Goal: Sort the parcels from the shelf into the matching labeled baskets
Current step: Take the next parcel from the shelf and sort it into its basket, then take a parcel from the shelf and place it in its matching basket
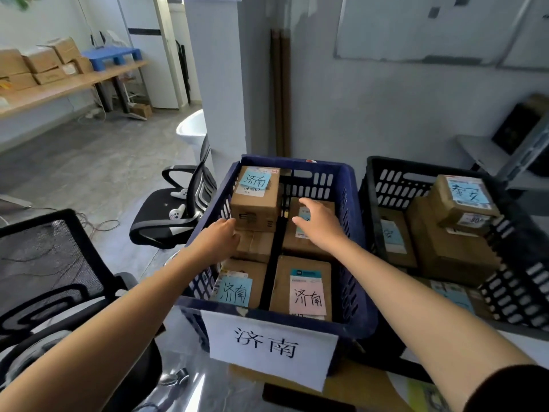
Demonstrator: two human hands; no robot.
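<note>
A dark blue basket (355, 221) with a white paper label reading 济南 (267, 346) holds several cardboard parcels. A brown parcel with a blue 济南 note (255, 193) stands on top at the back left. My left hand (218, 239) reaches in below it, fingers curled against its lower front edge and the box underneath. My right hand (316, 223) rests with spread fingers on a flat parcel (309, 242) at the back right. Two flat parcels with 济南 notes (306, 288) lie in front.
A black basket (386, 179) at the right holds more parcels, one with a blue note (463, 197). Black mesh office chairs (178, 215) stand to the left. More cardboard boxes (41, 63) sit on a wooden shelf at the far left. A grey wall rises behind the baskets.
</note>
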